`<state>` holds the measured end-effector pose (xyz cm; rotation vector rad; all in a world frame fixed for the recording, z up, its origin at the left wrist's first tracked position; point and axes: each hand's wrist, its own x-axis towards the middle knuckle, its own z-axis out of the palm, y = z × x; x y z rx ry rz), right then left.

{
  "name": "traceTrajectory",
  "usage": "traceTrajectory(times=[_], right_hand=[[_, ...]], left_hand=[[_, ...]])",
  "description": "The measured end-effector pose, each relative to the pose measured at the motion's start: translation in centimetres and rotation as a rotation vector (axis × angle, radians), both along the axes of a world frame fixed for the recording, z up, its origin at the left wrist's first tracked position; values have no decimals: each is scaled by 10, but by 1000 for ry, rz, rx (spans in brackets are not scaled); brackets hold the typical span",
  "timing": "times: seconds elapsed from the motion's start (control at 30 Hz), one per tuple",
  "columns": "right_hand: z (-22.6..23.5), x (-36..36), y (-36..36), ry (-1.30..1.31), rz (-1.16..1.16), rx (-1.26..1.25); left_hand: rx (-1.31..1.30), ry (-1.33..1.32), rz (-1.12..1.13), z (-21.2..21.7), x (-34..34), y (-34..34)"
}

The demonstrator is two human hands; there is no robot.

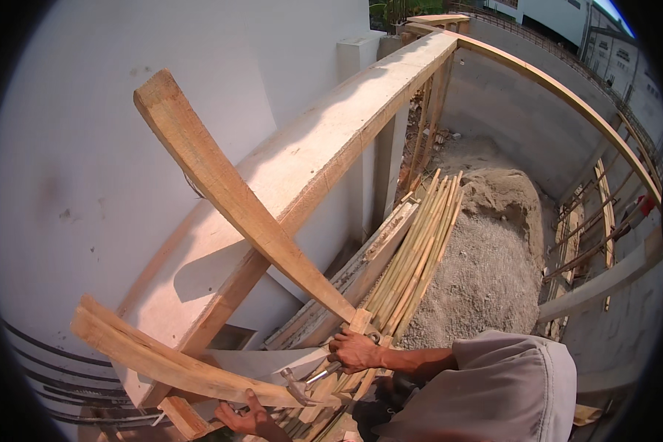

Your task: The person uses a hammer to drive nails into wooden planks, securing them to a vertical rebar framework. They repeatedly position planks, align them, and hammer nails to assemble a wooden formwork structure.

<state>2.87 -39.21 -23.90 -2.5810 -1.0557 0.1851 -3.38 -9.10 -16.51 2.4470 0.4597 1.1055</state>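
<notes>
My right hand [357,351] is closed around the handle of a claw hammer [296,387]. The hammer's metal head lies over the right end of a lower wooden beam [177,368]. Just beyond that hand ends a long timber plank [236,188], which slants up to the left across a formwork edge. Close under the lower beam is my left hand [249,418], fingers spread and one fingertip against the wood. Beside it sits a short wood block [184,418]. Part of the left palm is cut off by the picture's lower edge.
A long board-topped form [331,136] runs away along a white wall [162,44]. Below are bundled bamboo poles [420,250], boards [361,269] and a gravel pile [479,272]. Dark steel bars [59,376] stick out at the left. A wooden rail [560,92] borders the right.
</notes>
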Motion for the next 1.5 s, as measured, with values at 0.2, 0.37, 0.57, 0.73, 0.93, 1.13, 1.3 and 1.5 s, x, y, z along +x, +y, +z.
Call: traceTrajectory(times=[0.2,0.37,0.57,0.73,0.93,1.13,1.3,1.5], right_hand=[[-3,3,-5,-107,4,14],[-8,4,-7,-69,-1,11],[-14,0,-3,-195,5,102],[-18,-5,2,-238,-20,99],[-30,-5,5,-316,-2,177],[-39,-8,6,-358,-35,248],[-37,-14,4,-331,-78,271],[-36,-13,0,-357,-19,342]], left_hand=[[-54,-126,-29,-27,27,-13],[-150,-198,-52,-17,36,-38],[-54,-321,-107,-7,34,-41],[-49,-428,-132,-10,35,-39],[38,-487,-83,-25,38,-33],[-8,-564,-105,-31,44,-30],[-18,-576,-47,-32,42,-33],[37,-499,36,-32,42,-36]])
